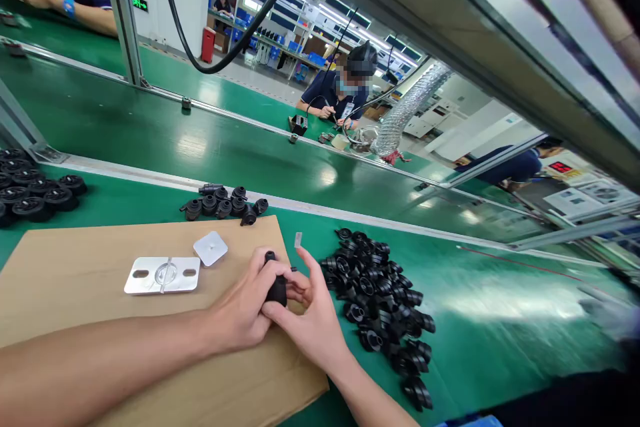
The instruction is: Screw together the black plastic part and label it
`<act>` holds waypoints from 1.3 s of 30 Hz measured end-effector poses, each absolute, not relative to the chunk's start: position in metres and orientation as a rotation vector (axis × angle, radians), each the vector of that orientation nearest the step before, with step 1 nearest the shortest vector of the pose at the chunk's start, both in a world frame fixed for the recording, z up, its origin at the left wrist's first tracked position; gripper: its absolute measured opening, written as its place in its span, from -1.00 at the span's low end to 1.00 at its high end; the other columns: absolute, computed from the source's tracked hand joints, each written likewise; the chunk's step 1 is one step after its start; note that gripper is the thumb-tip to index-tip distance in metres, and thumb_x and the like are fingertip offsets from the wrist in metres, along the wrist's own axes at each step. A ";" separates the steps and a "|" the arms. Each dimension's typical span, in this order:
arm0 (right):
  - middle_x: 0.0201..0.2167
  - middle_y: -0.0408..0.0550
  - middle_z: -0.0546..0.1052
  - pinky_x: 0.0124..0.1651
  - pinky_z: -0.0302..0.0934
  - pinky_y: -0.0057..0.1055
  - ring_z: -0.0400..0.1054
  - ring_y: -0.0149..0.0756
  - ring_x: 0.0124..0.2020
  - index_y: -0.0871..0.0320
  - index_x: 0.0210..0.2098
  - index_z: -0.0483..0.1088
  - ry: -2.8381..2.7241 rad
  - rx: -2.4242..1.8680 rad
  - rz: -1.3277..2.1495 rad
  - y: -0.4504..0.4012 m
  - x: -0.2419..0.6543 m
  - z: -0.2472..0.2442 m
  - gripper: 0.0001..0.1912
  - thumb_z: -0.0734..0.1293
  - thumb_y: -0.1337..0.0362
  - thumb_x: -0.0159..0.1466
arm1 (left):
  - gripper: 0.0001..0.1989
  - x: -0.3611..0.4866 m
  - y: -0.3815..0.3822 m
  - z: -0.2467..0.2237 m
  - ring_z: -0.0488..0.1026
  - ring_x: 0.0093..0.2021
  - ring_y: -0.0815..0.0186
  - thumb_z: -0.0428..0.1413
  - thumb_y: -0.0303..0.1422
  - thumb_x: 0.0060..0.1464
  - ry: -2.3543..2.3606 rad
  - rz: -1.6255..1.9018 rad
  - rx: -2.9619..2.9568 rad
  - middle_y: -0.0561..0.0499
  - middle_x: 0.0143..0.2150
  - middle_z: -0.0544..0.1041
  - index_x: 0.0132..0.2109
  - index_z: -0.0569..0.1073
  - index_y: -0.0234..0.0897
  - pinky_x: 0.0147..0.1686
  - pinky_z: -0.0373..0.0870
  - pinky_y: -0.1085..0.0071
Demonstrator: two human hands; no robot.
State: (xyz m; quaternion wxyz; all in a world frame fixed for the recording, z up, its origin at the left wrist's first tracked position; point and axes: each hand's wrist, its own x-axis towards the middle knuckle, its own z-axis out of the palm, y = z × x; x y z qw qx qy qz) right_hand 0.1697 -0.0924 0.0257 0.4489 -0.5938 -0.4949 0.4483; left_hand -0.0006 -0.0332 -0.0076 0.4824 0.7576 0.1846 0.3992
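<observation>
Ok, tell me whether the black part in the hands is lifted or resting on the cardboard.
Cannot tell for sure. The black part is gripped between the left hand and right hand, which hide its underside above the cardboard.

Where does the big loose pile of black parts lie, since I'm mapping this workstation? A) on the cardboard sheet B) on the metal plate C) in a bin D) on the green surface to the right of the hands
D: the pile of black parts lies on the green surface, right of the right hand and off the cardboard sheet.
</observation>
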 end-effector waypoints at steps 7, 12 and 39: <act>-0.07 0.09 0.67 -0.01 0.49 -0.25 0.62 -0.11 -0.13 0.11 0.44 0.06 -1.035 -1.314 1.465 -0.091 0.187 0.028 0.10 0.71 0.04 0.16 | -0.57 -0.004 -0.034 0.004 0.33 0.09 0.18 0.18 -0.55 0.27 0.354 0.927 1.798 -0.06 0.09 0.24 0.15 0.25 -0.07 0.13 0.40 0.21; -0.12 0.04 0.65 -0.10 0.42 -0.40 0.57 -0.27 -0.20 0.10 0.45 0.06 -1.004 -1.097 1.556 -0.088 0.194 0.029 -0.09 0.59 0.03 0.36 | -0.47 -0.004 -0.030 0.001 0.16 0.37 0.07 0.30 -0.53 0.22 0.285 1.018 1.759 -0.09 0.24 0.23 0.15 0.23 -0.02 0.34 0.26 0.07; -0.61 -0.30 0.14 -0.51 -0.24 -0.46 -0.11 -0.48 -0.58 0.15 -0.40 0.31 -1.201 -1.194 1.384 -0.084 0.195 0.028 -0.44 0.46 -0.18 0.40 | -0.52 -0.003 -0.025 -0.007 0.44 0.23 0.14 0.28 -0.48 0.21 0.538 0.898 1.363 -0.07 0.24 0.41 0.19 0.33 -0.08 0.26 0.36 0.12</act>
